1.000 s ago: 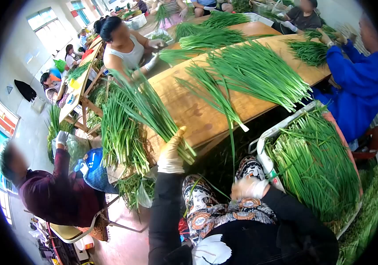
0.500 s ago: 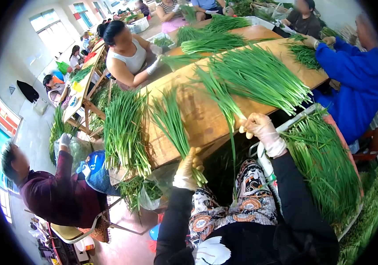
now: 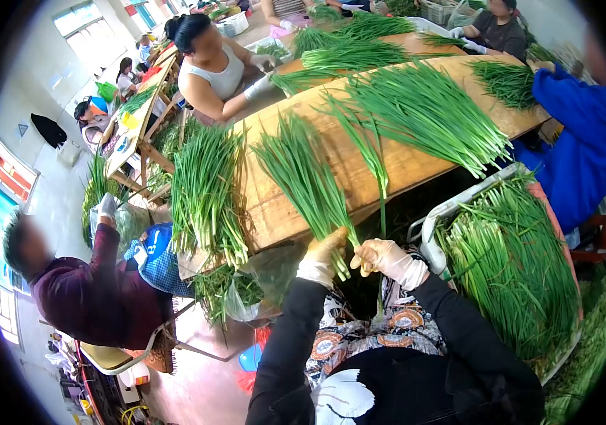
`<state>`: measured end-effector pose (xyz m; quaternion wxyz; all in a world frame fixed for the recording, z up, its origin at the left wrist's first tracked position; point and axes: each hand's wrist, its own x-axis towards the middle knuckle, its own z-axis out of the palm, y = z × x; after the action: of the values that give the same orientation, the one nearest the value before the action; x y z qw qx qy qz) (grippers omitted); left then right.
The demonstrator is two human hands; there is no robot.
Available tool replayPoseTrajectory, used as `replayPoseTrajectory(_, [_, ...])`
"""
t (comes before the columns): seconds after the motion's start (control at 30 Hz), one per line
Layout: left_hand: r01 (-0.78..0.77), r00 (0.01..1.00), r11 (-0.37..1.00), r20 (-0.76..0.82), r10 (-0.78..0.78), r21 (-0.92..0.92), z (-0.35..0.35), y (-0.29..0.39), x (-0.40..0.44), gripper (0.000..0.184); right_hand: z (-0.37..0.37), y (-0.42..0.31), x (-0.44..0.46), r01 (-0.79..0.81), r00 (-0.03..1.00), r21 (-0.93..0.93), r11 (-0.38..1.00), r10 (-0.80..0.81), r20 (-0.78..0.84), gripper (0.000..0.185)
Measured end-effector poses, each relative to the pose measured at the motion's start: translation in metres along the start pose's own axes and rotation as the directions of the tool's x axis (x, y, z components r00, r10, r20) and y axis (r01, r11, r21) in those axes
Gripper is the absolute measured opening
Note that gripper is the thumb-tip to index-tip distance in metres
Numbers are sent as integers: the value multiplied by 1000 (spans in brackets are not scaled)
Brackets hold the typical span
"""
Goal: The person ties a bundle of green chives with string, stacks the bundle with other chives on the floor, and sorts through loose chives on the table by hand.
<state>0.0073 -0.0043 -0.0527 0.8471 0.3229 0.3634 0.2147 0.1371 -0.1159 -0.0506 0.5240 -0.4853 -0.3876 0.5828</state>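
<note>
My gloved left hand (image 3: 326, 253) is wrapped round a small bunch of green chives (image 3: 301, 173). Their leaves fan out over the wooden table, and the pale stem ends poke out below my fist. Close on the right, my gloved right hand (image 3: 391, 261) is closed in a pinch at the stems of the same bunch; its fingertips partly hide what they grip. A few loose chives (image 3: 370, 152) lie ahead, hanging over the table's edge. Beyond them spreads a large pile of chives (image 3: 427, 113). Another thick pile (image 3: 207, 188) lies to the left.
A white crate (image 3: 434, 230) packed with chives stands at my right. The wooden table (image 3: 267, 202) runs ahead of me. Co-workers sit round it: one in a white top (image 3: 211, 74), one in blue (image 3: 582, 117), one in dark purple (image 3: 98, 304). A plastic bag (image 3: 243, 304) hangs at lower left.
My right hand has left the loose chives at the table edge and come down and left to the bunch in my left hand. The left hand has moved right and slightly up.
</note>
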Motion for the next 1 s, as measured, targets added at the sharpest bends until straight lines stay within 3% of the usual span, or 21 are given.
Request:
replayPoseTrajectory(0.1, [-57,997,998,-44,59,31,-1,-4,3,14,0,11,-2,-31,999,101,994,30,12,36])
replayPoseTrajectory(0.13, [-79,996,996,-44,81,49,-3,-6,4,13,-1,9,-4,9,1000,-104,995,-8,7,38])
replayPoseTrajectory(0.27, [-66,996,997,-69,63,-39,0,-8,0,10,-3,16,-1,-2,1000,-69,998,4,24,45])
replayPoseTrajectory(0.33, [-31,996,990,79,42,-136,-5,-9,-1,11,-8,11,3,-24,999,-124,992,27,28,41])
replayPoseTrajectory(0.37, [-29,996,990,77,40,-138,-5,-10,-2,11,-10,8,4,-42,998,-178,983,48,31,39])
replayPoseTrajectory(0.4, [-46,995,989,82,58,-139,-5,-10,-2,13,-7,7,7,5,997,-208,978,-20,-70,38])
replayPoseTrajectory(0.53, [-66,995,990,60,74,-127,-5,-10,-4,18,-16,23,30,58,997,-37,998,-60,-44,34])
replayPoseTrajectory(0.6, [-73,997,992,19,75,-104,-9,-10,-3,19,-20,18,34,-47,997,-233,971,33,-63,32])
replayPoseTrajectory(0.7, [-55,994,998,97,59,-42,-19,-15,4,20,-16,-1,25,-70,998,-95,993,70,-4,30])
replayPoseTrajectory(0.77, [-72,987,997,144,72,-8,-18,-16,7,19,-18,10,29,-100,993,-102,990,94,-67,31])
replayPoseTrajectory(0.83, [-70,992,998,103,70,4,-11,-15,4,17,-15,18,34,-11,987,-19,1000,7,-161,29])
replayPoseTrajectory(0.9, [-74,996,997,40,74,-5,-10,-16,4,17,-13,17,35,-39,975,-78,996,21,-221,29])
replayPoseTrajectory(0.97, [-86,994,996,58,87,-31,-12,-18,8,17,-12,13,33,-17,952,-256,967,-62,-299,27])
replayPoseTrajectory(1.0, [-95,992,994,77,99,-56,-12,-19,9,17,-14,20,36,157,908,-518,841,-329,-259,24])
